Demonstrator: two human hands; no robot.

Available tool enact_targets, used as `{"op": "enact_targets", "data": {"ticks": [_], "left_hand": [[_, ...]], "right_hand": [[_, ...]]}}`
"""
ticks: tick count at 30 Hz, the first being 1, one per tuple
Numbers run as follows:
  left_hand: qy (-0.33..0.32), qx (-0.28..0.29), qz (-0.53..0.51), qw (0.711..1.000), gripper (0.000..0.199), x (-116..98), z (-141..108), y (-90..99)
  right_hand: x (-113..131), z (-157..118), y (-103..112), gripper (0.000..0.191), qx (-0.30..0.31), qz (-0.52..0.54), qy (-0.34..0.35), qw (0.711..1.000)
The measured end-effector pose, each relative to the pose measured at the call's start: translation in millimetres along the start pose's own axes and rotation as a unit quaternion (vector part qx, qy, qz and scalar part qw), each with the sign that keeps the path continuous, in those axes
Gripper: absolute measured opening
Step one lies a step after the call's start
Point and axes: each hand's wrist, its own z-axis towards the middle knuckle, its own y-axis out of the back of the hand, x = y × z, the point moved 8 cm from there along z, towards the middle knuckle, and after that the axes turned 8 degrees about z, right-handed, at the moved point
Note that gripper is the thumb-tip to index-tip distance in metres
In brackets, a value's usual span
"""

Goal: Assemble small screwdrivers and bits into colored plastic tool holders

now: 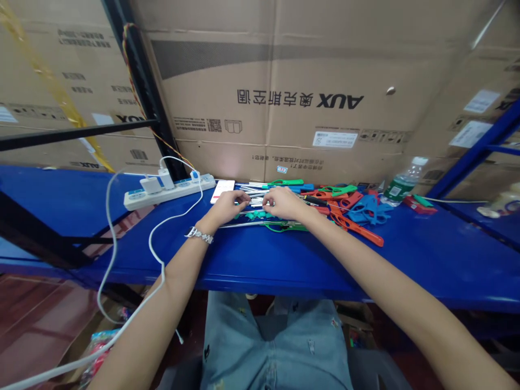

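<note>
Over a pile of thin silver metal rods (257, 201), my left hand (229, 206) has its fingers curled and pressed together. Opposite it, my right hand (284, 202) is closed with thumb and fingertips pinched, a short gap from the left. What either hand grips is too small to make out. Small green plastic pieces (258, 215) lie just below the fingers. Beside my right hand are piled orange plastic handles (363, 231), blue plastic handles (369, 210) and a green handle (289, 182). One long rod (244, 224) lies along the front of the pile.
A white power strip (170, 193) with plugs stands at the left; its white cable (156, 230) crosses above my left forearm. A white card-like object (223, 190) lies behind my left hand. A plastic bottle (403, 184) stands right. A large cardboard box (292, 70) backs the blue shelf (280, 265).
</note>
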Motion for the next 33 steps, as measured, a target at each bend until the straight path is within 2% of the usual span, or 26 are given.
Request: {"op": "enact_targets", "data": {"ticks": [5, 12, 18, 24, 33], "left_hand": [[0.008, 0.0, -0.022, 1.0, 0.013, 9.3, -1.2, 4.5], [-0.006, 0.012, -0.022, 1.0, 0.013, 7.4, 1.3, -4.3], [-0.013, 0.013, -0.021, 1.0, 0.013, -1.8, 0.4, -5.9], [-0.042, 0.048, -0.022, 0.998, 0.007, -12.3, -1.7, -14.4], [-0.058, 0.077, 0.048, 0.994, 0.015, -1.1, 5.3, -33.2]], "right_hand": [[26.4, 13.0, -13.0, 0.017, 0.034, -0.036, 0.024, 0.998], [18.4, 15.6, -21.2, 0.01, 0.078, -0.052, -0.014, 0.996], [12.4, 2.5, -9.3, 0.014, 0.027, -0.047, 0.012, 0.998], [-2.6, -10.2, -10.1, 0.016, 0.037, -0.048, -0.009, 0.998], [0.0, -0.4, -22.6, 0.015, 0.008, 0.01, -0.02, 1.0]]}}
